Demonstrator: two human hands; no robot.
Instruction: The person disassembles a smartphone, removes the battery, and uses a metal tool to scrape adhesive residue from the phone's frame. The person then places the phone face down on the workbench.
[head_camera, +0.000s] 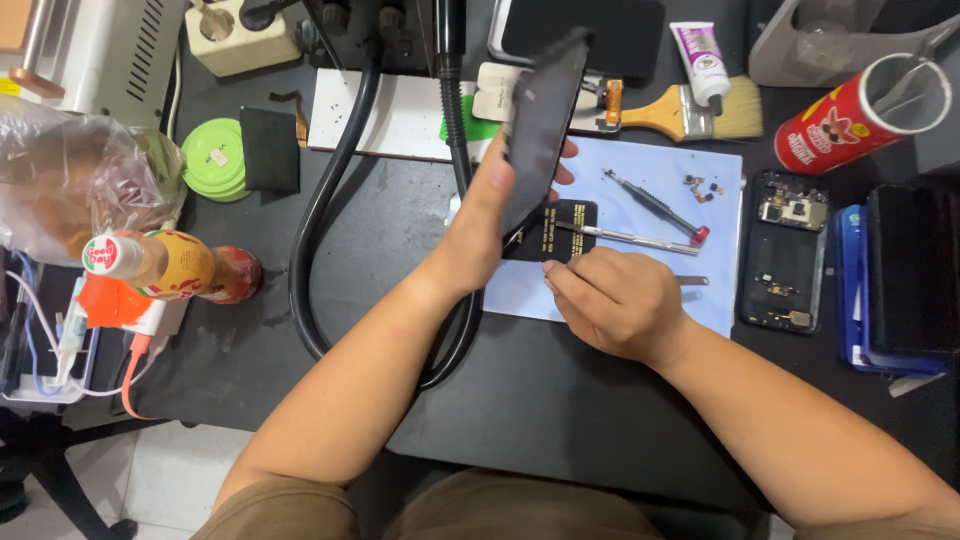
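Note:
My left hand (490, 215) grips a dark phone screen panel (540, 125), holding it tilted on edge above the pale blue work mat (640, 180). Below it lies a black flat part with gold marks (560, 230). My right hand (615, 300) is closed in a loose fist and rests on the mat's near edge, fingertips by a thin metal tool (630, 238) that lies across the mat; whether it pinches anything I cannot tell. A red-tipped screwdriver (655, 205) lies beyond. An opened phone body (785, 250) sits right of the mat.
A thick black hose (320, 190) loops across the dark table. A paintbrush (690, 112), a glue tube (705, 65) and a red cylindrical can (860, 110) lie at the back right. Bottles (175, 265), a plastic bag (75, 175) and a green lid (212, 158) crowd the left.

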